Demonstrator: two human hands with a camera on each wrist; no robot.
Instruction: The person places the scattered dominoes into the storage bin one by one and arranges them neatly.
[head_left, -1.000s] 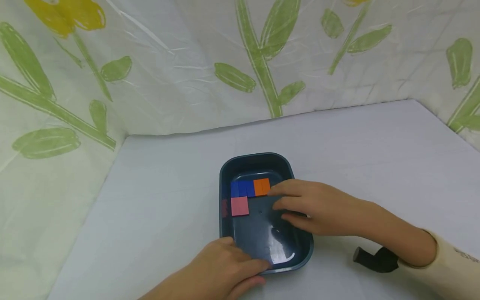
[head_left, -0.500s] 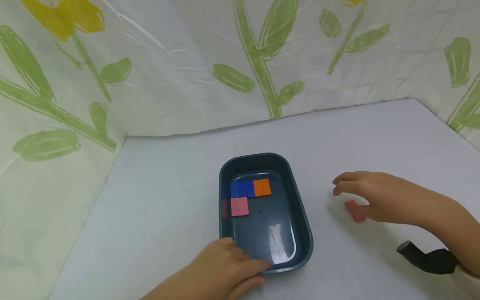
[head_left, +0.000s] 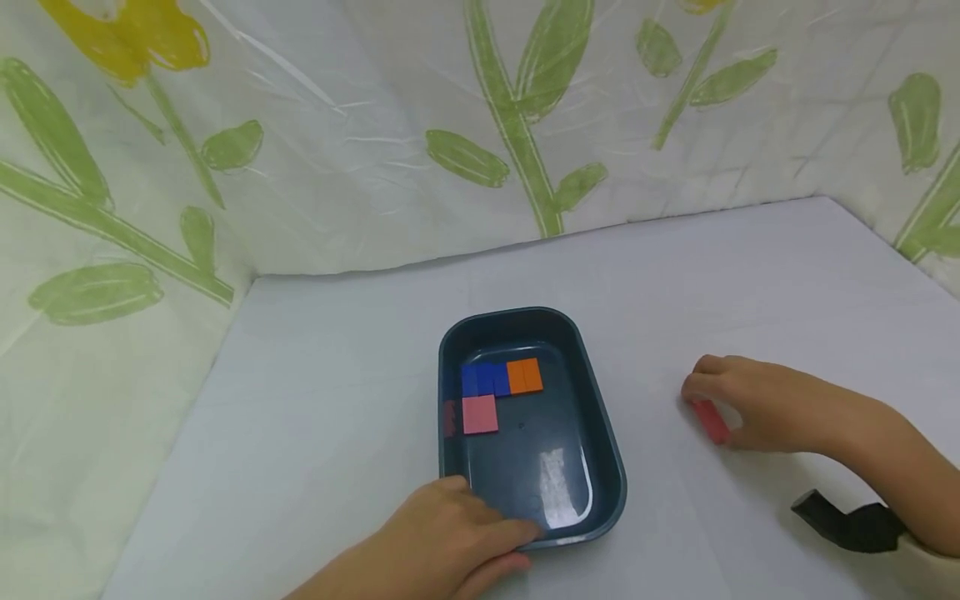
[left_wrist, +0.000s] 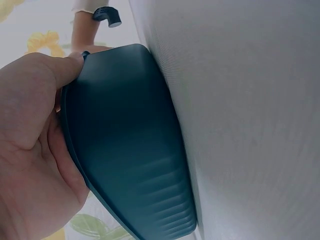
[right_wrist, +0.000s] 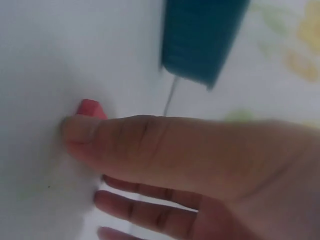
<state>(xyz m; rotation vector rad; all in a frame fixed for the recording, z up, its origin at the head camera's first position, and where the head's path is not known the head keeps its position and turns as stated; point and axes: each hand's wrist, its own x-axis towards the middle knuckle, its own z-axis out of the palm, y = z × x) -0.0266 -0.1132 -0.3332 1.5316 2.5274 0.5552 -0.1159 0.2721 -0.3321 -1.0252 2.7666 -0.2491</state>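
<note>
Pinching the red block (head_left: 709, 420) squarely, the right hand (head_left: 757, 402) should lift cleanly while the left hand (head_left: 442, 542), thumb curled over the rim at 6 o'clock, steadies the tray (head_left: 604, 454).

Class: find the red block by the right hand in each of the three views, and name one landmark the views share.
Head: red block on the table, right of the tray, at the right hand's fingers.
Left wrist: not in view.
Right wrist: upper left, at the thumb tip.
Shared landmark: the dark tray.
</note>
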